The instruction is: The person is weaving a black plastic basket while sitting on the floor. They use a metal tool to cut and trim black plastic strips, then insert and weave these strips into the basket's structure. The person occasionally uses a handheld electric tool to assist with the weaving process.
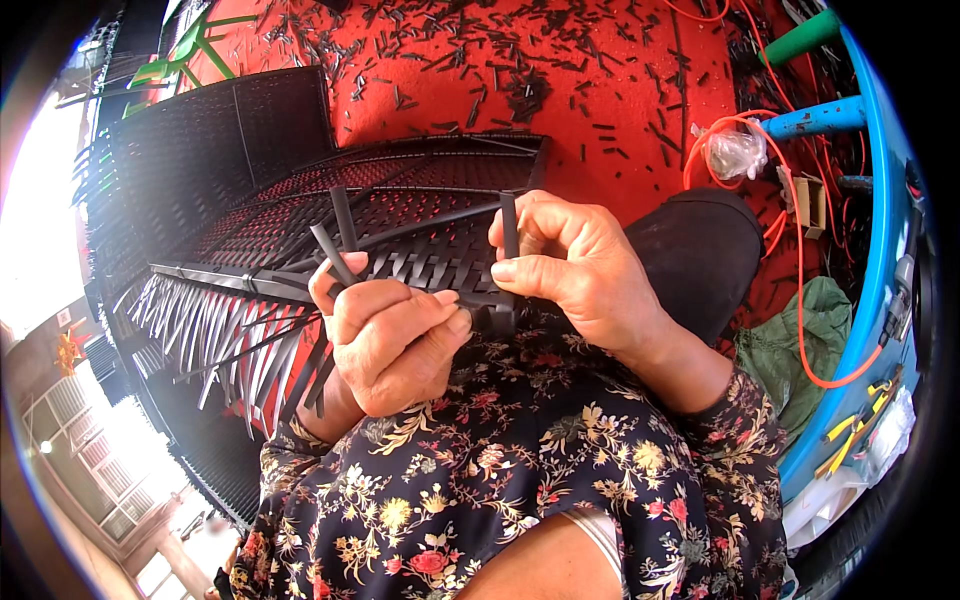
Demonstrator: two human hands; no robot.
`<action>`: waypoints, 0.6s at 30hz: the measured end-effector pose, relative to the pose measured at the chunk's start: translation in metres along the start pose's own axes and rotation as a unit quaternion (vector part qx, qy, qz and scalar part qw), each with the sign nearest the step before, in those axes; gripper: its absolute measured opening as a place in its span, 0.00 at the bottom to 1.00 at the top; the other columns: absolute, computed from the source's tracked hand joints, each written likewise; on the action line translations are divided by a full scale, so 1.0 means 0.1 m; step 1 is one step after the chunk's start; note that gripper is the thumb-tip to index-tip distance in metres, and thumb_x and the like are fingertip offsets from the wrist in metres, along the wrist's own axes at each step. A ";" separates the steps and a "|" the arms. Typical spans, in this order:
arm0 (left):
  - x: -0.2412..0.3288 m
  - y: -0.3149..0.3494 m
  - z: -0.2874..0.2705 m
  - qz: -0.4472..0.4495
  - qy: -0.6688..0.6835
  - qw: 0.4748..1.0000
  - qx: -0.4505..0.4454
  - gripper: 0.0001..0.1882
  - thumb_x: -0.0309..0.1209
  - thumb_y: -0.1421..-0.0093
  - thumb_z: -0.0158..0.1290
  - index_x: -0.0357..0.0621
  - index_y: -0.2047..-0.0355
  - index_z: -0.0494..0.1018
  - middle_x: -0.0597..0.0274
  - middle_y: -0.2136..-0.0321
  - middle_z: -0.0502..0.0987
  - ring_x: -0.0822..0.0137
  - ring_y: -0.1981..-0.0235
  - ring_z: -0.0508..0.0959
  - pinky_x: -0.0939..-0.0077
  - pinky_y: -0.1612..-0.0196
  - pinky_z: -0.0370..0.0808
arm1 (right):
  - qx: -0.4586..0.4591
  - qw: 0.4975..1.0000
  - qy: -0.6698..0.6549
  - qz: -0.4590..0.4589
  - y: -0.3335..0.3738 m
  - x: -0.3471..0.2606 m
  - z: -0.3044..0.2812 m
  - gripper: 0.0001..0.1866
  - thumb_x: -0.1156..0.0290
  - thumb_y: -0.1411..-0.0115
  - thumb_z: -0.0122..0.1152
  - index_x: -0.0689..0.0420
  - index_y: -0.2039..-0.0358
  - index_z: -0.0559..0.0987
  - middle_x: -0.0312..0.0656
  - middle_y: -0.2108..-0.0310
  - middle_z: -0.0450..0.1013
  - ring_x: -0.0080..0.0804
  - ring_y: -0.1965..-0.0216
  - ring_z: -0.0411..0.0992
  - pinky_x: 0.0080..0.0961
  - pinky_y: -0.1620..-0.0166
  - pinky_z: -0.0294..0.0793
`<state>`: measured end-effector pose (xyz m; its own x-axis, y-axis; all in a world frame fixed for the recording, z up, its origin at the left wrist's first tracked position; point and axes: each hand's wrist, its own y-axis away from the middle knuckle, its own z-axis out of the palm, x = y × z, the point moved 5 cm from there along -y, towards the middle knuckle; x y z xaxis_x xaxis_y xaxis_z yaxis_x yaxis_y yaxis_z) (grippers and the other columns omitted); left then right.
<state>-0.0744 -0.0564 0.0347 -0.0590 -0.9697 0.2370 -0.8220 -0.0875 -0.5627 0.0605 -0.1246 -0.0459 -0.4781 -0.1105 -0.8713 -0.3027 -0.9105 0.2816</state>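
Across my lap lies a black woven furniture panel (430,268) on a frame, made of flat plastic strips. My right hand (585,275) is closed at the frame's near right corner, pinching an upright black strip (509,225) between thumb and fingers. Beside it, my left hand (395,340) is closed at the near edge, its fingertips pressed together by the frame. Two black strip ends (343,218) stick up by its fingers; whether both are held is hidden. Loose strip ends (215,325) fan out along the panel's left edge.
Black strip offcuts (525,95) litter the red floor (590,150). At right stand a blue round-edged table (870,300) with yellow-handled cutters (855,430), an orange air hose (800,300) and a green sack (800,335). A green chair (190,50) is at the far left.
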 end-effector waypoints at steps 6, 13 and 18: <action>0.00 -0.01 0.00 -0.001 -0.005 1.000 0.003 0.09 0.26 0.64 0.61 0.50 0.78 0.77 0.72 0.72 0.75 0.71 0.72 0.71 0.55 0.49 0.62 | -0.005 1.000 -0.011 -0.019 -0.01 0.01 -0.01 0.08 0.76 0.52 0.63 0.63 0.73 0.73 0.29 0.84 0.65 0.14 0.78 0.61 0.18 0.71 0.63; 0.00 -0.04 -0.02 -0.001 -0.006 1.000 -0.001 0.10 0.26 0.66 0.60 0.51 0.78 0.76 0.73 0.74 0.75 0.72 0.72 0.71 0.55 0.50 0.60 | 0.001 0.999 -0.046 0.002 0.00 0.02 -0.01 0.08 0.75 0.52 0.62 0.64 0.74 0.73 0.30 0.82 0.64 0.14 0.77 0.61 0.18 0.72 0.61; 0.00 -0.04 -0.03 -0.001 -0.008 1.000 0.009 0.11 0.26 0.66 0.60 0.51 0.77 0.77 0.73 0.73 0.75 0.71 0.72 0.71 0.55 0.50 0.61 | 0.006 0.998 -0.043 -0.040 0.00 0.01 0.00 0.07 0.75 0.52 0.62 0.63 0.78 0.73 0.34 0.78 0.66 0.17 0.76 0.63 0.18 0.71 0.62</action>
<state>-0.0725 -0.0556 0.0391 -0.0489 -0.9730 0.2257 -0.8115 -0.0931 -0.5769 0.0600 -0.1247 -0.0473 -0.5209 -0.0018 -0.8536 -0.3525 -0.9103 0.2171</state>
